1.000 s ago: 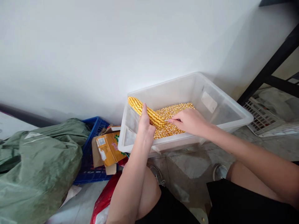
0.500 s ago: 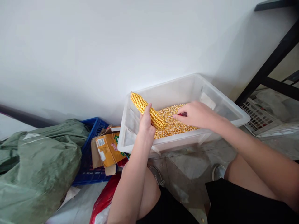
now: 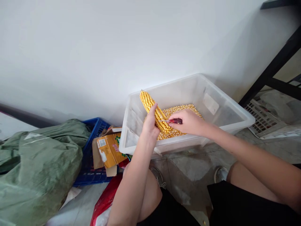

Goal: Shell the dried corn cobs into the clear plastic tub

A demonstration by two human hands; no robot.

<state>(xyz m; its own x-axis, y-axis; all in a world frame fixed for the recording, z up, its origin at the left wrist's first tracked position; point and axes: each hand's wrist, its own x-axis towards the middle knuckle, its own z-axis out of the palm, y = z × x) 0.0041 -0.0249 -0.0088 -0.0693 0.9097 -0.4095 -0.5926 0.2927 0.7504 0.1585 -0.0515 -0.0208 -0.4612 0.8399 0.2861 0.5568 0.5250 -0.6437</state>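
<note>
over the tub, the left hand gripped a corn cob, the right hand a screwdriver touching it; free room lay inside the tub's right edge.

The corncob is yellow, the tool handle dark red.

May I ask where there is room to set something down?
Bare floor shows between the shoes, bordering the plastic tub. Crowded: left, by blue crate and cardboard box; above kernels, where the left hand holds a corncob, the right hand a screwdriver.
</note>
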